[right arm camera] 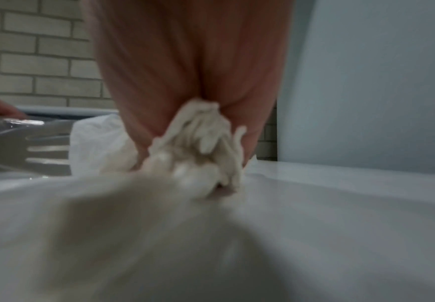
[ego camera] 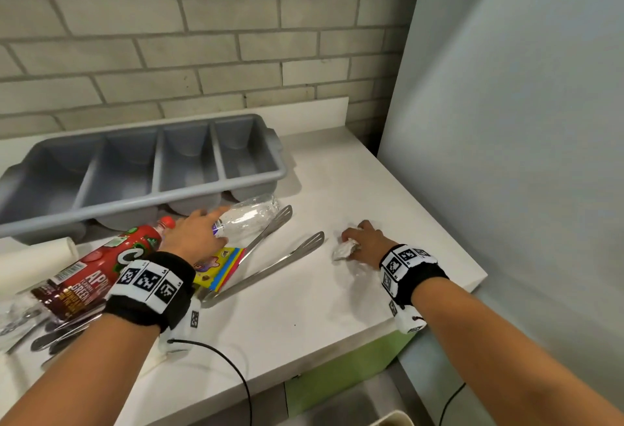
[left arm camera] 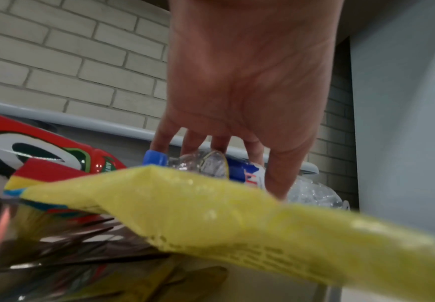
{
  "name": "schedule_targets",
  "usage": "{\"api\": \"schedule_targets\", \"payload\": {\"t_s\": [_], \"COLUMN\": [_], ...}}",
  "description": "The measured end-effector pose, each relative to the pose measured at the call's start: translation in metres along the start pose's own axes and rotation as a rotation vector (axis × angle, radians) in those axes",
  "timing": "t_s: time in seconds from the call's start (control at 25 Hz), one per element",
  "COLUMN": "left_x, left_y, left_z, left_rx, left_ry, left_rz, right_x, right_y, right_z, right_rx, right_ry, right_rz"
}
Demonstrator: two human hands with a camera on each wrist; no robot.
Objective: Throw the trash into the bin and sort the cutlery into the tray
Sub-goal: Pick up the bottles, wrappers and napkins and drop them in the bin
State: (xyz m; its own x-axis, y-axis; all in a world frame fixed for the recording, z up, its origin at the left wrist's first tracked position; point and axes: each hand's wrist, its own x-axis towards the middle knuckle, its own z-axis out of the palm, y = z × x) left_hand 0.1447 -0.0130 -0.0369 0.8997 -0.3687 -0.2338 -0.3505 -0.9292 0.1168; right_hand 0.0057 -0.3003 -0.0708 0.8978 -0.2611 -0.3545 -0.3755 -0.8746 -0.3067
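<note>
My left hand [ego camera: 199,232] reaches over a crushed clear plastic bottle [ego camera: 251,215] with a blue cap [left arm camera: 155,157], lying in front of the grey four-compartment cutlery tray [ego camera: 216,185]. In the left wrist view, the fingers [left arm camera: 193,141] go behind the bottle's neck and the thumb sits in front of it. My right hand [ego camera: 366,239] grips a crumpled white tissue [ego camera: 344,250] on the white counter; the tissue [right arm camera: 198,139] bulges out of the fist. Metal tongs [ego camera: 270,256] lie between the two hands. All tray compartments look bare.
A red apple-drink bottle [ego camera: 98,266], a yellow snack packet [ego camera: 219,266], a white roll [ego camera: 37,255] and several pieces of metal cutlery [ego camera: 47,337] crowd the left. A grey panel [ego camera: 506,121] bounds the right. A pale rim [ego camera: 391,419] shows below the counter edge.
</note>
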Motion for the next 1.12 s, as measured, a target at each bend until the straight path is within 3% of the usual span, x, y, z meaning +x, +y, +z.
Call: {"api": "schedule_targets", "payload": {"t_s": [0.08,0.24,0.36,0.48,0.56,0.64,0.76,0.92,1.12], "left_x": [0.001,0.002,0.005,0.005,0.005,0.004,0.000,-0.011,-0.036], "left_y": [0.000,0.000,-0.004,-0.008,-0.009,-0.010,-0.011,-0.008,0.013], "left_z": [0.003,0.007,0.009,0.012,0.015,0.016,0.014,-0.002,-0.033], "left_rx": [-0.010,0.015,0.015,0.009,0.000,-0.001,-0.024,-0.087,-0.253], "left_ry": [0.003,0.026,0.021,0.017,0.021,0.026,0.034,0.129,0.320], "left_rz": [0.012,0.012,0.010,0.022,0.027,0.031,0.046,0.073,0.221], "right_x": [0.001,0.000,0.000,-0.005,-0.011,-0.014,-0.008,-0.013,-0.041], "right_y": [-0.004,-0.012,-0.012,-0.006,-0.007,-0.009,-0.010,-0.013,-0.017], "right_z": [0.000,-0.008,-0.011,-0.003,0.003,0.008,0.011,0.003,-0.010], "right_rx": [0.094,-0.031,0.006,0.132,0.046,-0.054,0.015,-0.054,0.199], "right_ry": [0.035,0.093,0.151,0.073,-0.003,0.001,0.055,0.125,0.327], "right_rz": [0.016,0.066,0.151,0.287,0.291,0.253,0.250,0.239,0.211]}}
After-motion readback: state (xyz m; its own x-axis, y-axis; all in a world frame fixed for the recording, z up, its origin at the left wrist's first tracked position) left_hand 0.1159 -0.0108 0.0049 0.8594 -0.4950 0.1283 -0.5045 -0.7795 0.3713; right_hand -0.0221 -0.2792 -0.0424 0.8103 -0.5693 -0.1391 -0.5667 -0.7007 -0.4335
